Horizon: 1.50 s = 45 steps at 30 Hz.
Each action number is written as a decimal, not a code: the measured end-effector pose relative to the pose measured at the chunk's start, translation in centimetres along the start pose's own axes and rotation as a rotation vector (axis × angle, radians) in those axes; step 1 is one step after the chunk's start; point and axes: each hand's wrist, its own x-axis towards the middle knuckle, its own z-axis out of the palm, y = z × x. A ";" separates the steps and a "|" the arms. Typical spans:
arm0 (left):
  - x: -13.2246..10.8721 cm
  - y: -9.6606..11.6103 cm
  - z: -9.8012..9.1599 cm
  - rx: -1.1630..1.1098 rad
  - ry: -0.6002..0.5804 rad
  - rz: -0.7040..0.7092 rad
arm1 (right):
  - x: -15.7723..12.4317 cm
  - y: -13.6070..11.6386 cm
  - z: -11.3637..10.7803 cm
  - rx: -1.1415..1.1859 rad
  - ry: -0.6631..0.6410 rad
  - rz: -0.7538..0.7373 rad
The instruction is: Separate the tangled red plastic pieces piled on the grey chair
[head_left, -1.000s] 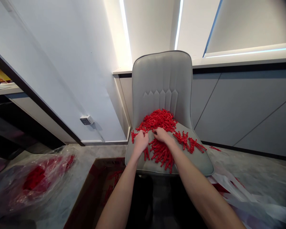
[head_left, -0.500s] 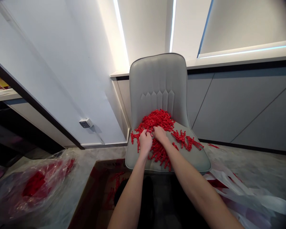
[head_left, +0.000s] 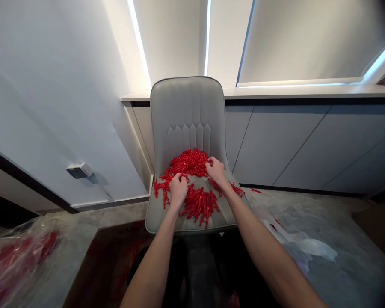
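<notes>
I log the left hand [head_left: 178, 190] and right hand [head_left: 215, 169] apart, curled onto small red plastic pieces [head_left: 188, 163] heaped on a grey upholstered chair seat [head_left: 162, 216]; I cannot tell whether either grips.

Two bare forearms [head_left: 155, 261] [head_left: 266, 252] enter from the bottom of the view and angle inward, converging toward the hands. Left hand [head_left: 178, 190] sits palm-down, knuckles up, fingers curled under, wrist almost straight. Right hand [head_left: 215, 169] reaches slightly farther forward, also palm-down, fingers bent downward, wrist gently flexed. The hands are near each other but apart. Whether either hand grips anything cannot be told.
</notes>
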 end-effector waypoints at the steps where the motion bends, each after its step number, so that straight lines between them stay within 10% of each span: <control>1: 0.0 0.3 0.2 -0.006 -0.008 0.009 | -0.3 1.0 -0.8 -0.030 0.030 0.040; 7: 0.6 0.5 1.1 0.010 -0.037 0.080 | -2.4 5.6 -3.0 -0.142 -0.097 0.185; 17: 0.9 -0.4 1.3 0.068 -0.022 0.117 | -2.7 5.4 -2.8 -0.127 -0.220 0.167; 25: 1.0 0.2 0.5 0.143 0.061 0.112 | -3.3 3.7 -4.5 0.225 -0.374 -0.103; 33: 1.2 -1.6 1.0 0.465 -0.180 0.135 | -4.2 1.9 -2.8 0.256 -0.640 -0.264; 45: 1.2 -2.0 1.9 0.580 -0.180 0.159 | -2.7 7.0 -3.9 -0.046 -0.195 0.183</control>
